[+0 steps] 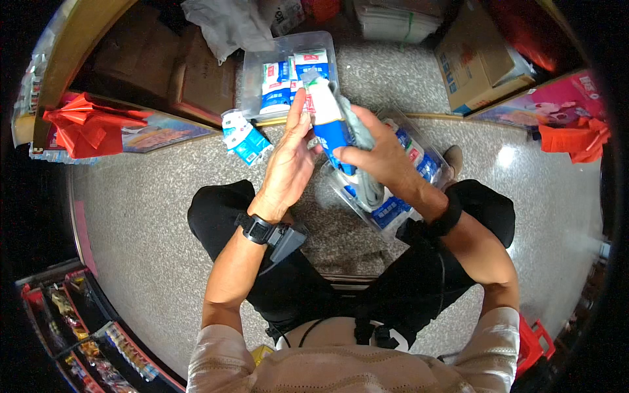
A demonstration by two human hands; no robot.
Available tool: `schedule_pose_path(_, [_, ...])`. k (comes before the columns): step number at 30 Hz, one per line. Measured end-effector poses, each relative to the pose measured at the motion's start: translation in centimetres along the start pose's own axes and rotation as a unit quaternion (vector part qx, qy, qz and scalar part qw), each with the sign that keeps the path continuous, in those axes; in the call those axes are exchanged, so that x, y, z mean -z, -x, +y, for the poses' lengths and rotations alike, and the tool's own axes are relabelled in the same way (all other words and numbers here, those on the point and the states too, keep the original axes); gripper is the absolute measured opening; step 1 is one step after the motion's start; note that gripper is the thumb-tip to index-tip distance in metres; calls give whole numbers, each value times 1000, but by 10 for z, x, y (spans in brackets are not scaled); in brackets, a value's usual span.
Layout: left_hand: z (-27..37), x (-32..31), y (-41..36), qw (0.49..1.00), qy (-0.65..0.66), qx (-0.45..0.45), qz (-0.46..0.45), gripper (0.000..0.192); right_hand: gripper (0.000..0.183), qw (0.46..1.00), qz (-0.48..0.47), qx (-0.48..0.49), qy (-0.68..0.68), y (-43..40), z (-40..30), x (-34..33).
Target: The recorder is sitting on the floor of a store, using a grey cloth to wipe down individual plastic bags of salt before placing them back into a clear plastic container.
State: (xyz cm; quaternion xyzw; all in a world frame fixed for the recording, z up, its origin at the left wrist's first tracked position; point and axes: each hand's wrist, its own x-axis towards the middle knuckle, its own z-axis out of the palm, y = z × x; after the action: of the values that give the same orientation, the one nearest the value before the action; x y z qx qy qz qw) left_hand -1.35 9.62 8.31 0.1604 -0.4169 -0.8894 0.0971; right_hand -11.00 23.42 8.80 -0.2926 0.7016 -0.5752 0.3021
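Note:
A blue-and-white plastic packet (pixel 330 130) is raised between my hands. My right hand (pixel 376 147) grips it together with a grey-green cloth (pixel 362 130) that hangs along its right side. My left hand (pixel 291 164) is at the packet's left side, fingers extended; whether it bears any of the weight cannot be told. Beyond, a clear plastic bin (pixel 251 81) holds several similar packets (pixel 276 96). Under my right forearm is a second clear bin (pixel 351 199) with more blue-and-white packets (pixel 390 211), partly hidden by my arm and the cloth.
Light-blue packets (pixel 244 137) lie on the speckled floor (pixel 147 211) left of the far bin. Cardboard boxes (pixel 204 78) stand at far left, another carton (pixel 471 64) at far right. Red plastic bags (pixel 91 125) hang at both sides. A snack rack (pixel 93 339) is at lower left.

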Motion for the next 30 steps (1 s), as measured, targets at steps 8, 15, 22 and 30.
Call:
schedule_pose_path(8, [1, 11, -1, 996, 0, -28, 90, 51, 52, 937, -34, -131, -323, 4, -25, 18])
schedule_pose_path(15, [5, 10, 10, 994, 95, 47, 28, 53, 53, 943, -62, -118, -305, 5, -40, 9])
schedule_pose_path(22, [2, 19, 12, 996, 43, 49, 54, 53, 52, 954, -40, -120, -270, 3, -23, 9])
schedule_pose_path(30, [4, 19, 12, 996, -10, 15, 89, 54, 48, 963, 55, -68, -253, -3, -24, 18])
